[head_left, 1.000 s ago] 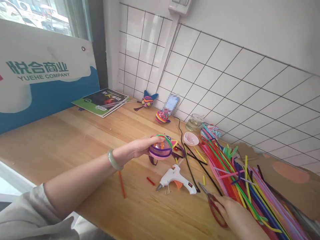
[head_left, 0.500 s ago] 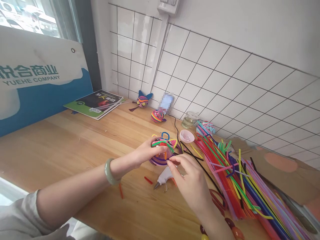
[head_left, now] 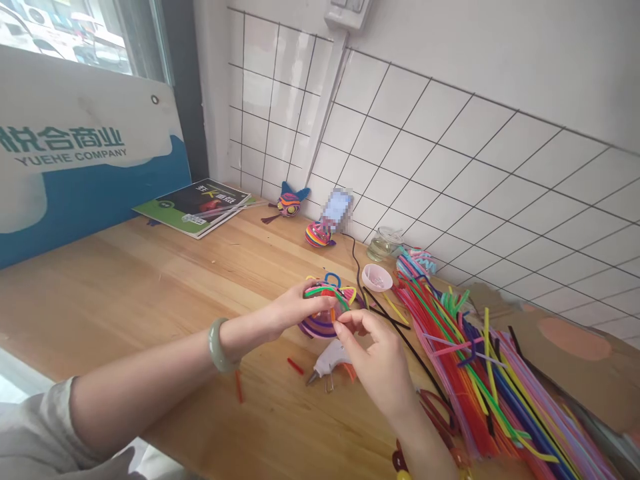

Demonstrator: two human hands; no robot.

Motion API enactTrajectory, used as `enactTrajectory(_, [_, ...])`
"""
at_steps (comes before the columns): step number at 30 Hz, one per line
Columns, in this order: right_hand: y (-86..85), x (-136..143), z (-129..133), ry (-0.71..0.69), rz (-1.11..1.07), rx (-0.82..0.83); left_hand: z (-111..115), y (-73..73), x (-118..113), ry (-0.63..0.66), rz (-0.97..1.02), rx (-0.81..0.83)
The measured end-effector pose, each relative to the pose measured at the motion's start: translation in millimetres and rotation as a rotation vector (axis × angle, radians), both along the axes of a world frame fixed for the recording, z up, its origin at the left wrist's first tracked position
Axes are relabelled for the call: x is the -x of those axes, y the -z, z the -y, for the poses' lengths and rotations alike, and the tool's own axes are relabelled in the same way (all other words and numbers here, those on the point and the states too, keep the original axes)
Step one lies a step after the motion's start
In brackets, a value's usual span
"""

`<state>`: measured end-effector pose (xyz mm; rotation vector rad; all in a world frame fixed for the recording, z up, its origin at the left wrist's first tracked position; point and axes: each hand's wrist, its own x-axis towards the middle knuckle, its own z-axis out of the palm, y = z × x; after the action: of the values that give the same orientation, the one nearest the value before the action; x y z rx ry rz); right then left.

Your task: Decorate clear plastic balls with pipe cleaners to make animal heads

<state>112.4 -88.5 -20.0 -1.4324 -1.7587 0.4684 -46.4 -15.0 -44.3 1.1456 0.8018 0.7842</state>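
Purple and green fuzzy stems curve around a rounded pink craft piece (head_left: 316,327) at frame centre, over the smooth wooden table (head_left: 200,287). The left hand (head_left: 286,311) grips its side, presumably for steadiness. The right hand (head_left: 383,363) narrows its fingertips at the piece's orange strip (head_left: 333,314); whether they grip it cannot be determined. A white plastic glue gun (head_left: 330,358) lies close by, presumably for easy reach.

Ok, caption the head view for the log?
Two bare hands work a multicoloured pipe-cleaner-wrapped ball above a white plastic glue gun on a pale wooden table.
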Motion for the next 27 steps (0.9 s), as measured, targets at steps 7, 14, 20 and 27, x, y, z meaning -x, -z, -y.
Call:
enactTrajectory(7, [-9.2,-5.8,-4.1,0.031,-0.176,0.266,0.6,0.1,3.4,0.178,0.151,0.068])
enactTrajectory(14, [-5.6,-8.6,-6.7,0.035,-0.236,0.295,-1.3,1.5,3.7,0.206,0.157,0.141])
enactTrajectory(20, [-4.5,-9.2,-7.4,0.021,-0.225,0.315,0.5,0.2,3.2,0.172,0.191,0.081])
enactTrajectory(27, [-2.8,-9.0,-7.4,-0.001,-0.191,0.327,2.9,1.8,0.3,0.115,0.21,0.058])
